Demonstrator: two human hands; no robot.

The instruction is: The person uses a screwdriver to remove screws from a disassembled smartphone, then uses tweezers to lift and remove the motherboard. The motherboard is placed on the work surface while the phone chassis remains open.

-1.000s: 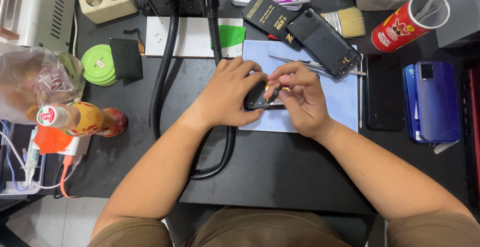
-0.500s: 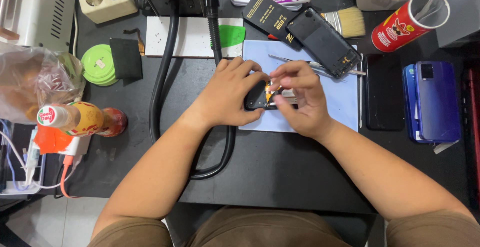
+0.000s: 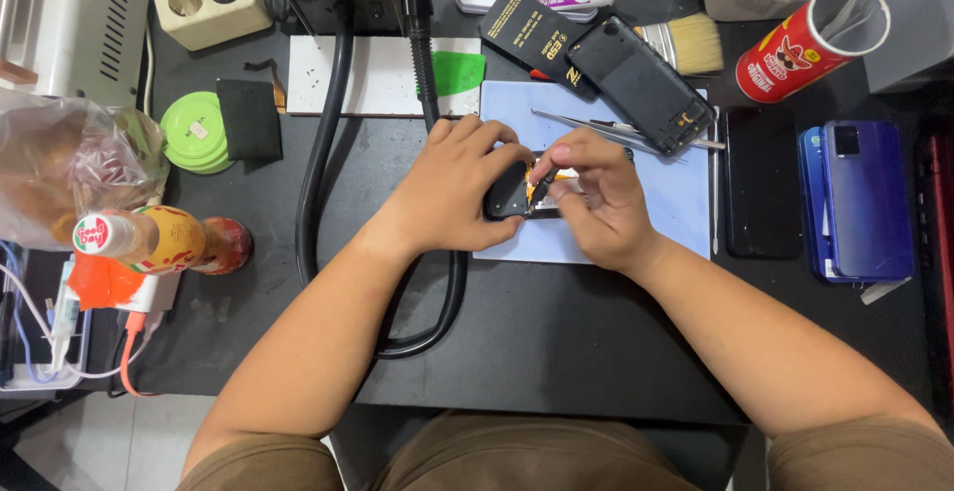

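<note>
Head view shows both forearms reaching in from the bottom corners and meeting over a pale blue mat [image 3: 686, 215] on the black surface [image 3: 556, 342]. Left hand [image 3: 452, 193] lies palm down, fingers curled around the left end of a small dark phone [image 3: 509, 196], gripping it and pinning it to the mat. Right hand [image 3: 596, 203] is bent at the wrist, thumb and forefinger pinched on a thin dark tool [image 3: 544, 185] whose tip points down into the phone; what the tip touches is too small to tell. An orange part shows inside the phone between the two hands. Just beyond them lie tweezers [image 3: 586, 125] and a second dark phone [image 3: 641, 85].
</note>
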